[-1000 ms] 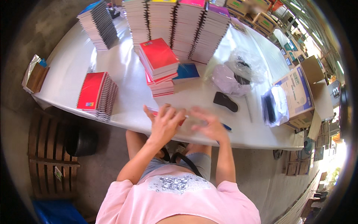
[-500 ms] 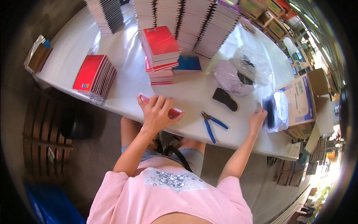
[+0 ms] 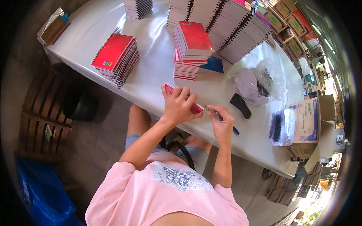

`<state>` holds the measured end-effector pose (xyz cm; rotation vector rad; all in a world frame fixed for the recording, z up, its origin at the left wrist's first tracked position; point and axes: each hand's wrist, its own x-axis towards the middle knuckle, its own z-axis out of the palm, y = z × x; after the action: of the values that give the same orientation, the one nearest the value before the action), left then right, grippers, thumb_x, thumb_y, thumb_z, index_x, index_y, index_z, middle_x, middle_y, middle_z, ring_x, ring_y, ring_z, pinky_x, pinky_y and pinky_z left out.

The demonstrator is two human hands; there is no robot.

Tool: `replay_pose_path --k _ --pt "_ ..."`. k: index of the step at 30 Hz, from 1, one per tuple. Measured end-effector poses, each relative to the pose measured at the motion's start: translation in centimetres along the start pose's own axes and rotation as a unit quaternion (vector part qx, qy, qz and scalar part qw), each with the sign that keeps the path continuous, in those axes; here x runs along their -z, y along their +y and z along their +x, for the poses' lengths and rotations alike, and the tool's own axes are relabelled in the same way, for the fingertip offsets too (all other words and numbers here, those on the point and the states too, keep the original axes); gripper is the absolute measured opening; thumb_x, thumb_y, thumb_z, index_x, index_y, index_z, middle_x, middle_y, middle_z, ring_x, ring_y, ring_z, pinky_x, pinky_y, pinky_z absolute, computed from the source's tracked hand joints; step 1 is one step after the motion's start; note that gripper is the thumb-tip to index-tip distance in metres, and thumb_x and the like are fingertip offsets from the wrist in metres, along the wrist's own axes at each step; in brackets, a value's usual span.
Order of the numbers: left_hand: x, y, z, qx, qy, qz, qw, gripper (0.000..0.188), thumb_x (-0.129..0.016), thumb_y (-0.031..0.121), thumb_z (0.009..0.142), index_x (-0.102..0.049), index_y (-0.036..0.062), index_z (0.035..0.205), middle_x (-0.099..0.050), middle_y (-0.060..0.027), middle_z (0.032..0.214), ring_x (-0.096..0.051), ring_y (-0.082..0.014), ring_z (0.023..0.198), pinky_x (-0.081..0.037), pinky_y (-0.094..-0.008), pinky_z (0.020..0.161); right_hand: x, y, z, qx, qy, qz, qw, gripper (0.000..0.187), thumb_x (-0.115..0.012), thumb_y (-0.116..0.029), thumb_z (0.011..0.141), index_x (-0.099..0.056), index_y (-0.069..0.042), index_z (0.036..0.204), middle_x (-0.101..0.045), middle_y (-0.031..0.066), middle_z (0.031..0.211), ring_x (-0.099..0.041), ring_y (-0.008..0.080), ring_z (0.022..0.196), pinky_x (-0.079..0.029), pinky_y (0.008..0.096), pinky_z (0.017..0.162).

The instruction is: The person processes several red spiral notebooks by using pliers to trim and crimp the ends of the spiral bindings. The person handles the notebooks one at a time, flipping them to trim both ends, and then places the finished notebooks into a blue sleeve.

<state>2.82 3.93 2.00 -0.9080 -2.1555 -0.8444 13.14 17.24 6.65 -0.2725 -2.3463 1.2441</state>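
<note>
Over the table's near edge, my left hand (image 3: 175, 108) grips a red-covered notebook (image 3: 197, 109) from above, fingers wrapped across it. Close beside its right end, my right hand (image 3: 223, 122) pinches a dark spiral binding coil (image 3: 212, 111), whose tip is at the notebook's edge; whether it has entered the holes cannot be made out. Behind the right hand a blue handle (image 3: 236, 130) of the cutting pliers shows; the rest is hidden. Red notebooks without coils (image 3: 195, 39) are stacked beyond my left hand, and spiral-bound red notebooks (image 3: 116, 52) are piled to the left.
Tall stacks of spiral-bound books (image 3: 230, 26) stand at the back, with a blue notebook (image 3: 215, 64) before them. A black pouch (image 3: 240, 106) and clear plastic bag (image 3: 272, 77) lie right. Farther right, a bag of coils (image 3: 277, 126) rests by an open cardboard box (image 3: 307, 120).
My right hand has come left from the bag of coils to the notebook, bringing a coil. My left hand still holds the notebook. The view has shifted, moving the table items within the picture.
</note>
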Motion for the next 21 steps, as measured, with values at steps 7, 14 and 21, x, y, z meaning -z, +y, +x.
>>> replay_pose_path --k 7,14,21 --pt "0.5 0.0 0.0 0.010 -0.014 0.001 1.000 0.044 -0.071 0.046 0.047 -0.056 0.0155 0.075 -0.048 -0.0016 0.083 -0.047 -0.0216 0.080 -0.029 -0.0617 0.078 0.3 1.5 0.3 -0.077 -0.077 0.148 0.983 0.015 -0.065 -0.001 0.081 -0.067 -0.001 0.096 -0.065 0.0059 0.088 -0.057 0.0106 0.080 -0.045 0.0235 0.073" --pt "1.1 -0.1 0.0 0.007 -0.043 0.001 0.999 0.052 -0.073 0.054 0.048 -0.057 0.0149 0.079 -0.049 -0.0015 0.085 -0.049 -0.0202 0.082 -0.029 -0.0589 0.078 1.7 -0.3 1.3 -0.196 -0.237 0.085 0.948 0.018 -0.064 -0.007 0.084 -0.065 -0.001 0.101 -0.063 0.0076 0.084 -0.055 0.0104 0.069 -0.044 0.0261 0.060" --pt "2.1 -0.8 -0.4 -0.028 -0.098 0.012 0.995 0.055 -0.070 0.059 0.058 -0.057 0.0160 0.090 -0.050 -0.0002 0.090 -0.050 -0.0184 0.088 -0.029 -0.0574 0.082 1.1 0.1 0.8 -0.006 -0.197 -0.043 0.979 0.030 -0.058 -0.020 0.089 -0.058 -0.004 0.115 -0.062 0.0104 0.087 -0.056 0.0169 0.065 -0.045 0.0290 0.060"
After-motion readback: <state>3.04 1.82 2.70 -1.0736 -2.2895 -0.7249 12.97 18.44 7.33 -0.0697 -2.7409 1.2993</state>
